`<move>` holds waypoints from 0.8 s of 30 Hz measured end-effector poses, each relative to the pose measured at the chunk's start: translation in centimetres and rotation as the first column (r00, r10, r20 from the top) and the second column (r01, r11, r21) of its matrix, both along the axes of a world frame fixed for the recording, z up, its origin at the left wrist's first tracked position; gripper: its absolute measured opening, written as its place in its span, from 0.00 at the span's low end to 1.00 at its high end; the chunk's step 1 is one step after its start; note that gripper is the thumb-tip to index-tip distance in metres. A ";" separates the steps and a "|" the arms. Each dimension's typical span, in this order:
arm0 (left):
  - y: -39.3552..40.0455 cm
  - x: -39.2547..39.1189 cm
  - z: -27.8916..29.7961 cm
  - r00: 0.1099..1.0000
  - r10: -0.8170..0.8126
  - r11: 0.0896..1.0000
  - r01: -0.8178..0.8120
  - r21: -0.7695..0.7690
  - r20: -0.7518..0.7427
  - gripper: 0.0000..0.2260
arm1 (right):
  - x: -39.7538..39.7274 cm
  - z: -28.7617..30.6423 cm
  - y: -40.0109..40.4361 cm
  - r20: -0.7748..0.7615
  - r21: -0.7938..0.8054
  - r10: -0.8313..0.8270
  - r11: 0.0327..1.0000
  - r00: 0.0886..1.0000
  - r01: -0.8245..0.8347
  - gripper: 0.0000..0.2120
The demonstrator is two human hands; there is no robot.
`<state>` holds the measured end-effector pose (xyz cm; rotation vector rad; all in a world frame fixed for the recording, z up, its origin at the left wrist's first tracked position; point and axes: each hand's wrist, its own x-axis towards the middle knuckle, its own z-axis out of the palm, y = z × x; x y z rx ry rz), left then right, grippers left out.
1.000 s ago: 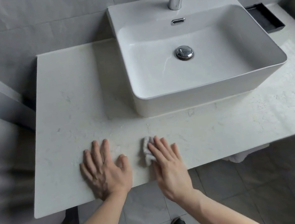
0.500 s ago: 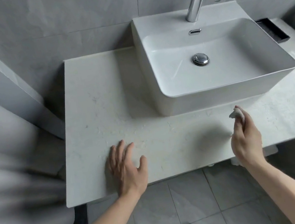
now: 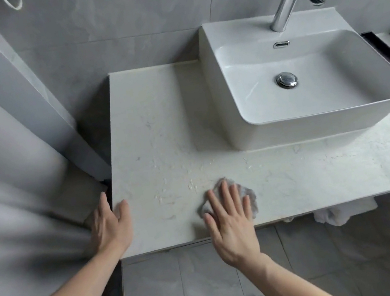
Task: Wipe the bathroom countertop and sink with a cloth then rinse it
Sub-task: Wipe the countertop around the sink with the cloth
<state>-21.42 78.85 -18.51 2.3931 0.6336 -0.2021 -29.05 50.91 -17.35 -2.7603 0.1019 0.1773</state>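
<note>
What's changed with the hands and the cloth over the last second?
The right hand lifted the cloth pinched, swung right, then came back and now presses it flat on the countertop. The left hand slid to the counter's left edge. The sink is unchanged.

My right hand point(image 3: 230, 222) flat with fingers spread, pressing down near the countertop's point(image 3: 160, 133) front edge, my left hand point(image 3: 110, 225) open, straddling its left front corner, both forearms bare
</note>
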 end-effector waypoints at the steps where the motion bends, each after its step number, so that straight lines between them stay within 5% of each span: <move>1: 0.1 -0.1 -0.3 0.999 0.010 0.998 -0.012 -0.055 -0.040 0.36 | 0.0 0.0 0.4 -0.009 0.016 0.016 1.000 1.000 -0.015 0.30; 6: 0.0 -0.2 -0.9 0.995 0.086 0.981 -0.091 -0.172 -0.040 0.29 | 1.0 -0.1 -3.5 0.012 0.073 -0.070 0.995 0.997 0.069 0.31; 12: 0.4 0.1 -1.8 0.996 0.081 0.988 -0.087 -0.127 -0.046 0.37 | 2.6 0.3 -10.9 -0.043 -0.008 -0.215 0.977 0.976 0.215 0.34; 17: 0.2 -0.1 -2.0 0.996 0.083 0.995 -0.085 -0.044 -0.043 0.38 | 3.9 -0.3 -7.6 -0.029 -0.104 -0.373 0.924 0.927 0.368 0.31; 20: 0.0 -0.1 -1.9 0.996 0.077 0.997 -0.077 0.003 -0.044 0.38 | 4.2 -0.1 -2.2 0.000 -0.092 -0.210 0.974 0.978 0.209 0.32; 24: -0.1 -0.2 -1.6 0.998 0.067 0.997 -0.067 0.032 -0.020 0.36 | 3.3 0.5 5.4 0.005 -0.048 0.225 0.973 0.974 -0.225 0.33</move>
